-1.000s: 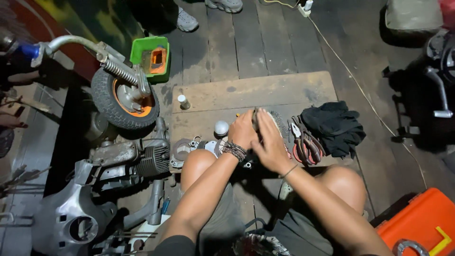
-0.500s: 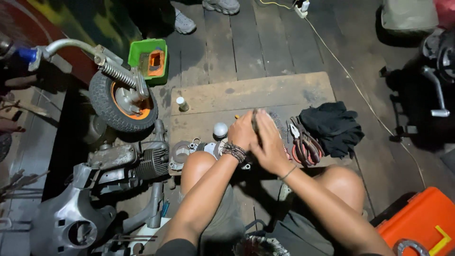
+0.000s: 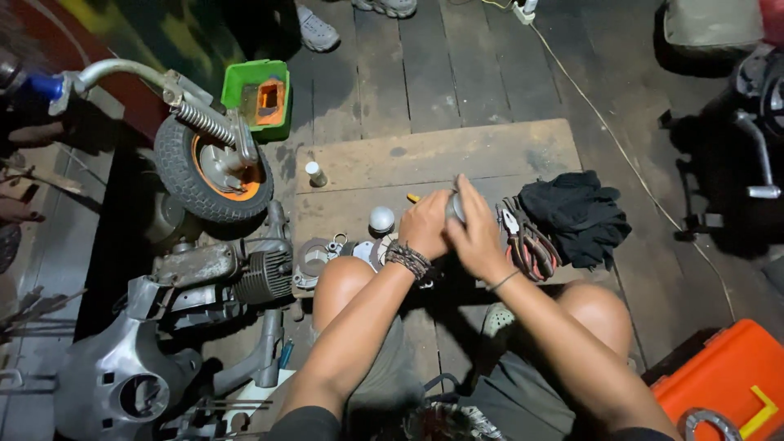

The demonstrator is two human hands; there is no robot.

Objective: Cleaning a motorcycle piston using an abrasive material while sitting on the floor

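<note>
I sit on a wooden floor with a wooden board in front of my knees. My left hand, with a braided wristband, and my right hand are clasped together over a small grey metal part held just above the board. Most of that part is hidden by my fingers. A white round knob and several small metal parts lie on the board just left of my hands. Pliers with red handles lie right of my right hand.
A black cloth lies on the board's right end. A small wheel with orange rim on a fork, an engine block and a grey body shell stand to the left. A green container, an orange toolbox, a cable.
My hands have stayed clasped on the part at the same spot, with only slight shifts of the fingers. Nothing else has moved.
</note>
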